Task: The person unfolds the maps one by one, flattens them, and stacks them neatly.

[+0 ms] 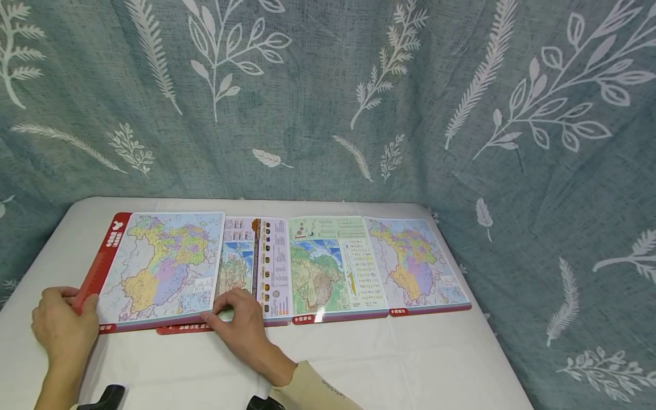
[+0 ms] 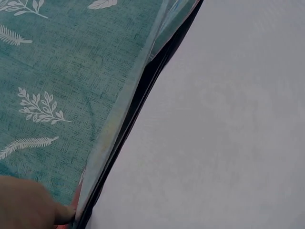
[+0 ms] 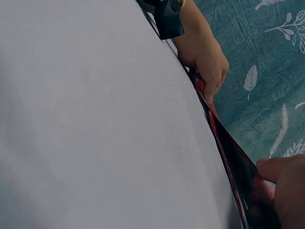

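A laminated folding map (image 1: 328,267) lies spread in a row of panels across the white table. Its leftmost panel (image 1: 164,267), a coloured political map with a red side strip, overlaps the panel with small pictures (image 1: 271,267) to its right. My left hand (image 1: 66,324) grips the lower left corner at the red strip, thumb on top. With thumb and fingers my right hand (image 1: 238,324) pinches the lower right corner of that same panel. In the right wrist view, the right hand's fingers (image 3: 269,171) are at a slightly lifted edge, with a dark gap under it.
The white table (image 1: 410,364) extends in front of the map and to both sides. A green curtain (image 1: 318,102) with white leaf prints hangs behind the table and along its right side. Black wrist devices (image 1: 263,403) show at the bottom edge.
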Available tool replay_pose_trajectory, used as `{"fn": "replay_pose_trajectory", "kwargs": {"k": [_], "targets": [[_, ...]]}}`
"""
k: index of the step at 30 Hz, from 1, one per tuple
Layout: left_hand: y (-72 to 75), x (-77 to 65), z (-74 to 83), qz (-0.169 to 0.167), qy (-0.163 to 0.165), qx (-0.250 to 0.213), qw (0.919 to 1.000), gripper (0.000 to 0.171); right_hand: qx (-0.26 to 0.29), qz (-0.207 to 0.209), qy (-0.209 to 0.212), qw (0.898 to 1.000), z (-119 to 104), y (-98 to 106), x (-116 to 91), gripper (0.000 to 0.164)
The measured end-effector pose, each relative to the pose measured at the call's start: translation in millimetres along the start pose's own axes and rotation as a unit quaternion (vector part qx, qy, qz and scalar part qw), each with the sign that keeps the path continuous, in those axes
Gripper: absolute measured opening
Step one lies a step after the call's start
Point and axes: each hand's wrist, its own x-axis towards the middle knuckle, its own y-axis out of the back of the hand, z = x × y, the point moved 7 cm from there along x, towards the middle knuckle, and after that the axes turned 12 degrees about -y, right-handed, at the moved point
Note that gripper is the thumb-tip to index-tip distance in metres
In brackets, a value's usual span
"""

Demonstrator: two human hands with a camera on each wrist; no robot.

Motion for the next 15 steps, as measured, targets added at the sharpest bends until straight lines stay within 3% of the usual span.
{"fn": "replay_pose_trajectory", "kwargs": {"k": [3,9,15], "targets": [[2.7,1.1,-1.0,0.011,-0.009,-0.006,0.9999,0.036,0.0,-0.001,0.002,1.0,-0.2,0.0,0.0,0.021],[6.8,4.3,-7.1,0.005,0.003,-0.002,1.0,0.032,0.01,0.002,0.003,1.0,1.1,0.5,0.0,0.021],[11.1,4.8,-8.2,0.021,0.008,-0.009,0.9997,0.027,0.038,-0.001,-0.005,0.999,3.5,1.9,1.2,0.019]]}}
